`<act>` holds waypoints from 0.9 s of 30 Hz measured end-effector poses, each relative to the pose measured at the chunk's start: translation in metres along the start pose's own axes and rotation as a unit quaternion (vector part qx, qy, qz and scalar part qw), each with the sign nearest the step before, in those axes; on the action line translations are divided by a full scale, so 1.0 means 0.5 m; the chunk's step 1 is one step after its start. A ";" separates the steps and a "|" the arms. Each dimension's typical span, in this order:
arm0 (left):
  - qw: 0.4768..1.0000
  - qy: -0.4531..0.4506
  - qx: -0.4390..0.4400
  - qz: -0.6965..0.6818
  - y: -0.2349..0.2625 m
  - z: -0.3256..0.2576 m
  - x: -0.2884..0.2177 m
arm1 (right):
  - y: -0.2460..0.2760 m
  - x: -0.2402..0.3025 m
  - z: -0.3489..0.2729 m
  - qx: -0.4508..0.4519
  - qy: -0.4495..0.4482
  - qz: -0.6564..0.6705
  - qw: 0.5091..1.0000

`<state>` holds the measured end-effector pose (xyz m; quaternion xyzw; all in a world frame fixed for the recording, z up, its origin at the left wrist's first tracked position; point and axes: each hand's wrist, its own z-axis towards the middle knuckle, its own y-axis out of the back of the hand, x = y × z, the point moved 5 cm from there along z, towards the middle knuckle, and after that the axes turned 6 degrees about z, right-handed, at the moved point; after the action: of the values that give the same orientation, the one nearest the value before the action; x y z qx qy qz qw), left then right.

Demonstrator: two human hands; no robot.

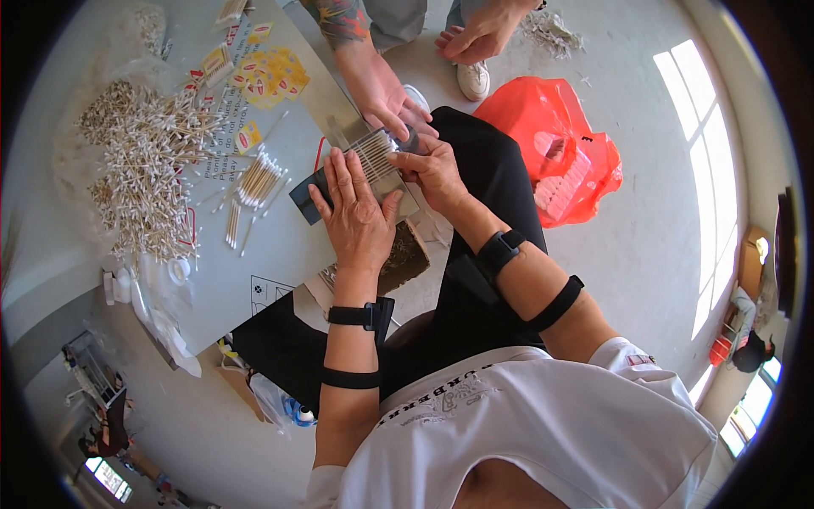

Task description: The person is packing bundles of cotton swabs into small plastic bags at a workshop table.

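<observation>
A row of cotton swabs (376,153) lies side by side on a small metal plate (393,187) at the table's edge. My left hand (360,208) rests flat with its fingers stretched out over the plate and the left ends of the swabs. With thumb and fingers bent together, my right hand (434,172) pinches the right ends of the row; clear plastic seems to lie by its fingertips. Just beyond, another person's open hand (377,89) reaches in close to the swabs. To the left lies a small loose bundle of swabs (258,180).
A big heap of swabs (144,148) covers the table's left side, beside yellow paper labels (271,76). An open cardboard box (405,259) sits below my left wrist. On the floor at right is a red plastic bag (551,127). The other person's second hand (483,34) hangs farther back.
</observation>
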<state>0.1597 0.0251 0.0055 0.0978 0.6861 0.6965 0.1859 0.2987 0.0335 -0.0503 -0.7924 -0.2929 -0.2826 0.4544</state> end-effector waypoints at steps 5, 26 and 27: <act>1.000 0.003 -0.014 -0.005 -0.001 -0.001 0.003 | -0.015 -0.001 0.006 -0.021 -0.011 -0.006 1.000; 0.961 0.237 -0.110 -0.091 0.110 0.196 0.367 | 0.003 -0.002 0.006 -0.051 -0.016 0.040 0.998; 0.943 0.315 -0.033 -0.099 0.097 0.204 0.384 | 0.007 -0.004 0.008 -0.053 -0.017 0.040 0.998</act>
<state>0.0183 0.1947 0.0349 -0.2008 0.6923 0.6924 0.0315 0.3006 0.0350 -0.0553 -0.8312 -0.2530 -0.2658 0.4176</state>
